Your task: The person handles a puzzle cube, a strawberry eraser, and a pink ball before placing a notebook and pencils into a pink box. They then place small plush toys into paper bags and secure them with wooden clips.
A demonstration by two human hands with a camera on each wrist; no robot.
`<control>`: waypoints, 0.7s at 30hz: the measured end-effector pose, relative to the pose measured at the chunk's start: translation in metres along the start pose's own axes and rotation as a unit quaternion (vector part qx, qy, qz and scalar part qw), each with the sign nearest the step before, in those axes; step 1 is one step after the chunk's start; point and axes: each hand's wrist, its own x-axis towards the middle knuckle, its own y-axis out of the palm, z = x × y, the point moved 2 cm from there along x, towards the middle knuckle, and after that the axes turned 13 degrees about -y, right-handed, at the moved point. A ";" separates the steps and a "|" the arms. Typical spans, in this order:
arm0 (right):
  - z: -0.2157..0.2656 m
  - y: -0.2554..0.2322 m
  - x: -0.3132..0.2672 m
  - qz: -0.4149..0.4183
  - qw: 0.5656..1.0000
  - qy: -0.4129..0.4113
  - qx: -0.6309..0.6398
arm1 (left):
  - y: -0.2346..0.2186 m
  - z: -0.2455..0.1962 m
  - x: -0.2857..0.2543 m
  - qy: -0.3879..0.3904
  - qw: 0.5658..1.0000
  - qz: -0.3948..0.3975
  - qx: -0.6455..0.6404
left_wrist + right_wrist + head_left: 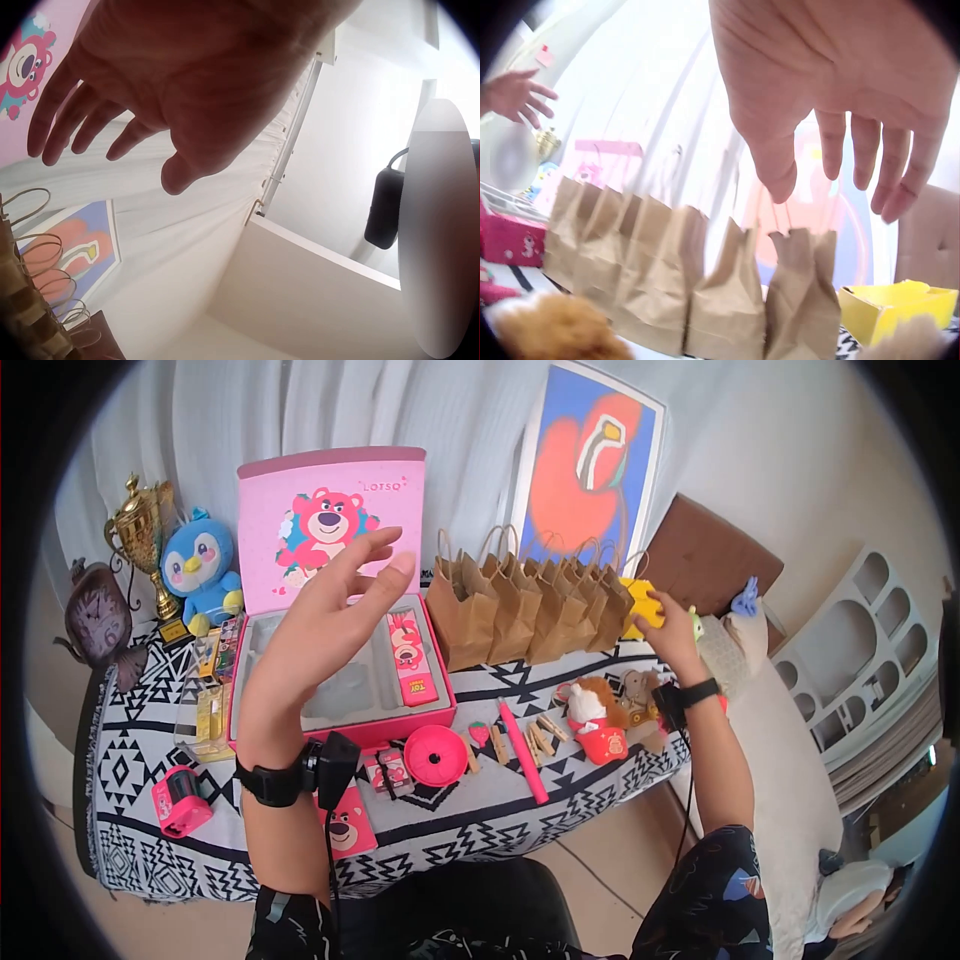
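My left hand (325, 625) is raised in front of a pink box whose bear-printed lid (270, 490) stands up. Its fingers are spread and loosely bent, holding nothing; the left wrist view shows the same empty hand (187, 82). A slim pink package (408, 660) lies in the box's grey tray. My right hand (672, 635) is at the right end of a row of brown paper bags (465, 610), near a yellow box (640, 600). In the right wrist view this hand (847, 97) hangs above the bags (802, 300) with relaxed, empty fingers; the yellow box (896, 311) sits below, to its right.
A gold trophy (140, 540), a blue plush toy (200, 565) and a dark clock (98, 610) stand left. Along the front are a pink round dish (436, 756), a pink pen (523, 752), clothespins (541, 738) and plush toys (592, 705). Someone sits at lower right.
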 end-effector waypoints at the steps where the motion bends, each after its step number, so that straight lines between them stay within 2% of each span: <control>1: 0.025 -0.015 -0.009 -0.050 0.998 -0.036 0.009 | 0.004 -0.002 -0.003 -0.002 1.000 0.009 0.008; 2: 0.052 -0.034 -0.020 -0.081 0.995 -0.055 0.015 | 0.006 -0.006 -0.006 0.006 1.000 0.014 0.013; 3: 0.052 -0.043 -0.031 -0.110 0.991 -0.081 -0.004 | 0.010 -0.010 -0.009 0.017 1.000 0.020 0.017; 5: 0.058 -0.069 -0.055 -0.137 0.989 -0.058 -0.016 | 0.027 -0.016 -0.018 0.042 0.997 0.055 0.038; 7: 0.033 -0.087 -0.080 -0.155 0.987 -0.019 -0.032 | 0.049 -0.020 -0.030 0.071 0.992 0.092 0.057; 9: 0.000 -0.107 -0.106 -0.172 0.984 0.018 -0.050 | 0.081 -0.025 -0.043 0.082 0.972 0.156 0.154; 11: -0.043 -0.113 -0.129 -0.137 0.983 0.107 -0.062 | 0.119 -0.020 -0.044 0.088 0.954 0.209 0.196; 12: -0.061 -0.114 -0.139 -0.087 0.980 0.177 -0.038 | 0.140 -0.013 -0.042 0.088 0.936 0.246 0.233; 14: -0.088 -0.106 -0.159 -0.092 0.977 0.189 -0.029 | 0.184 0.011 -0.032 0.050 0.916 0.298 0.263; 15: -0.102 -0.098 -0.166 -0.094 0.977 0.192 -0.017 | 0.203 0.017 -0.030 0.053 0.914 0.300 0.268; 17: -0.133 -0.079 -0.174 -0.086 0.974 0.209 0.006 | 0.237 0.026 -0.026 0.003 0.918 0.322 0.231; 18: -0.149 -0.063 -0.180 -0.070 0.971 0.211 0.083 | 0.258 0.030 -0.023 0.004 0.915 0.322 0.243; 19: -0.157 -0.054 -0.182 -0.052 0.965 0.207 0.154 | 0.273 0.036 -0.018 0.018 0.921 0.273 0.278; 20: -0.127 -0.066 -0.174 -0.035 0.961 0.215 0.168 | 0.285 0.043 -0.013 0.032 0.923 0.222 0.312; 21: -0.124 -0.067 -0.171 -0.039 0.960 0.216 0.173 | 0.296 0.055 -0.009 0.033 0.921 0.221 0.318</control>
